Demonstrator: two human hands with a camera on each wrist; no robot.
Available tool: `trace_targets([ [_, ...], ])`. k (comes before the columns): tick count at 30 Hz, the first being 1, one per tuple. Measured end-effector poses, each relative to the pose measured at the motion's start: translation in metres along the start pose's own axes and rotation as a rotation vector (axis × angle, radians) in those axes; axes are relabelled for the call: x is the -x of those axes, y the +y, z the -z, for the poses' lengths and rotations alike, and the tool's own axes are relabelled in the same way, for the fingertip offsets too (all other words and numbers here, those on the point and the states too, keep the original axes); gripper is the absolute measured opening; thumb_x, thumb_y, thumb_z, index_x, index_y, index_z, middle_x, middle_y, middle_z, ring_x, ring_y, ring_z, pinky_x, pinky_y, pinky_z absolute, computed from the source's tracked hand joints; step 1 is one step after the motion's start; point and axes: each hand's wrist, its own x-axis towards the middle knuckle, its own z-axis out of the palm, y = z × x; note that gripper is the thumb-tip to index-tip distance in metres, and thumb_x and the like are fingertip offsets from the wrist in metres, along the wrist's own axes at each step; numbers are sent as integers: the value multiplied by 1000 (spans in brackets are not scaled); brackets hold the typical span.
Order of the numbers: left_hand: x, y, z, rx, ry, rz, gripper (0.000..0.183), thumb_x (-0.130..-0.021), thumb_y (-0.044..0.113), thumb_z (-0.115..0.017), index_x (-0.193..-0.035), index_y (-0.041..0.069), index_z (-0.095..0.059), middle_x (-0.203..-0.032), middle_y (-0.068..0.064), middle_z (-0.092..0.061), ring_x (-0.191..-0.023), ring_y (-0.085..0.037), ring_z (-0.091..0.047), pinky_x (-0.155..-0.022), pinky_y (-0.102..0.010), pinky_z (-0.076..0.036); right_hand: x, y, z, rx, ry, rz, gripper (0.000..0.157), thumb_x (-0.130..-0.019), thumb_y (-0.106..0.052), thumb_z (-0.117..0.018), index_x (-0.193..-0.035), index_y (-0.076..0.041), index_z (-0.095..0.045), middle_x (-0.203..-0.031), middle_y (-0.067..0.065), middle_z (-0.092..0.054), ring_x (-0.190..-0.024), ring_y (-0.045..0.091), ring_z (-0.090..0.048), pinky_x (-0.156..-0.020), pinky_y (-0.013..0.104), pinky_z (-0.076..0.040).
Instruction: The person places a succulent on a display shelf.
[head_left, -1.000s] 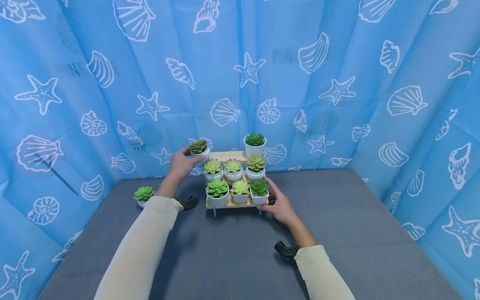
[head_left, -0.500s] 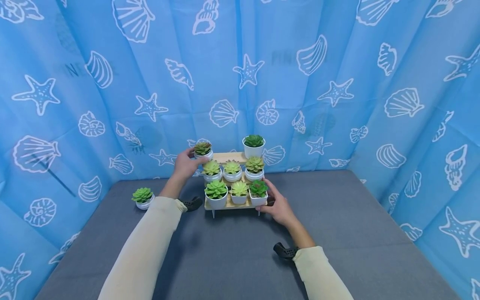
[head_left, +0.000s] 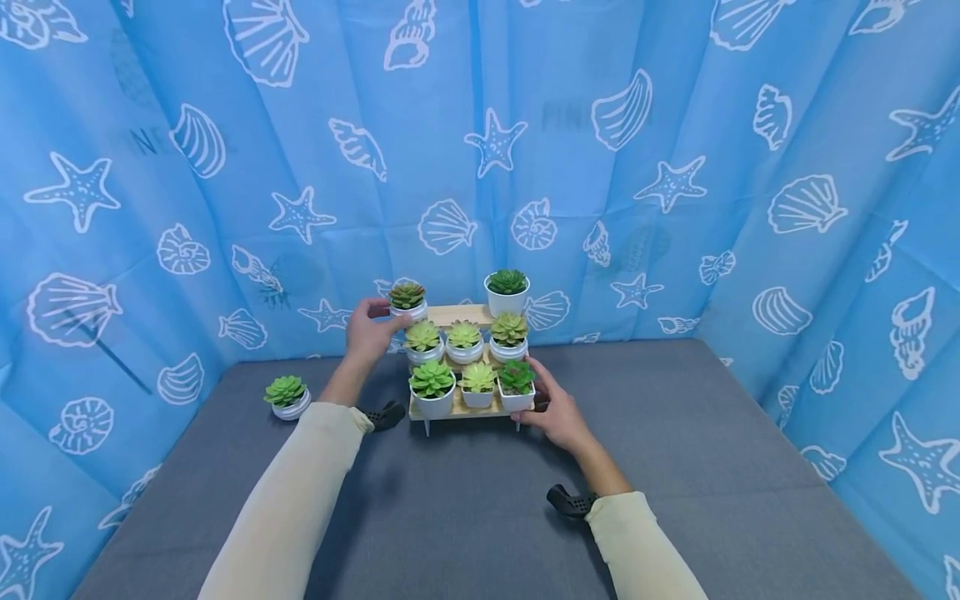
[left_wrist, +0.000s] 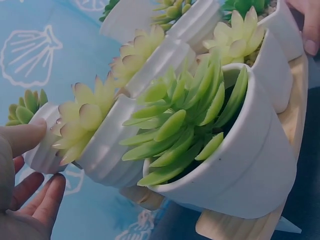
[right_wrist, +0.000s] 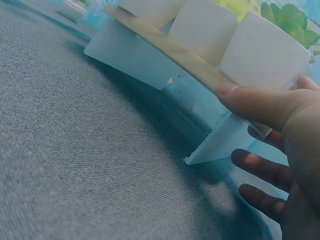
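A three-tier wooden plant stand (head_left: 461, 315) carries several artificial succulents in white pots. At the left end of its top tier, my left hand (head_left: 369, 335) holds a potted succulent (head_left: 408, 312) with reddish-green leaves. The left wrist view has the thumb against this white pot (left_wrist: 42, 152) and the other fingers below it. My right hand (head_left: 561, 419) grips the right end of the bottom tier. Seen from the right wrist, the thumb lies along the front edge of the wooden board (right_wrist: 172, 49), beside a square pot (right_wrist: 265, 52); some fingers are behind the end.
Another potted green succulent (head_left: 288, 398) stands on the grey tablecloth (head_left: 465, 517), left of the stand. A dark-green succulent (head_left: 507, 293) occupies the top tier's right end. Behind the table hangs a blue seashell-print curtain (head_left: 570, 183).
My left hand has brought the reddish-green potted succulent slightly right and down to the left end of the top tier. My right hand has stayed at the bottom tier's right end.
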Motion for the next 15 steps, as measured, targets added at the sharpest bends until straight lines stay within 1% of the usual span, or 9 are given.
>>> trace_targets([
  [2,1,0,-1,5,8,-10,51,-85,25,-76,-125,2,-54,-124,-19,-55,-111,-35,-53,-86,-47,-46,-2,6,-2,-4,5,-12,95,-78,-8,-82,-154,-24,-27,-127,19,-60,-105,30,-62,-85,47,-51],
  [5,2,0,-1,5,7,-26,49,-86,23,-76,-125,2,-56,-123,-19,-57,-111,-35,-54,-86,-46,-46,-2,8,-2,-14,9,-15,96,-77,-8,-82,-153,-26,-28,-127,18,-60,-104,30,-62,-85,48,-51],
  [8,2,0,-2,9,-14,-46,48,-87,22,-75,-126,3,-57,-123,-19,-59,-112,-35,-56,-88,-46,-46,-1,7,-2,-12,10,-17,95,-78,-8,-82,-153,-26,-28,-127,18,-60,-104,29,-62,-85,47,-51],
  [11,2,0,-3,16,-60,-67,47,-88,23,-74,-128,3,-58,-126,-19,-60,-115,-34,-56,-92,-46,-46,4,-9,1,-19,-4,-22,94,-78,-5,-81,-154,-19,-27,-128,22,-59,-105,32,-61,-85,48,-51],
  [12,2,0,-3,21,-80,-74,48,-89,23,-73,-129,3,-57,-127,-19,-59,-117,-34,-55,-94,-46,-46,4,-9,1,-16,-5,-21,94,-79,-5,-81,-154,-19,-27,-128,22,-59,-105,31,-61,-85,47,-51],
  [15,2,2,-4,21,-133,-91,49,-91,24,-70,-133,3,-55,-130,-19,-57,-121,-33,-53,-97,-45,-45,7,-24,4,-31,-16,-21,93,-79,-1,-79,-154,-13,-26,-129,25,-57,-107,36,-60,-86,51,-50],
])
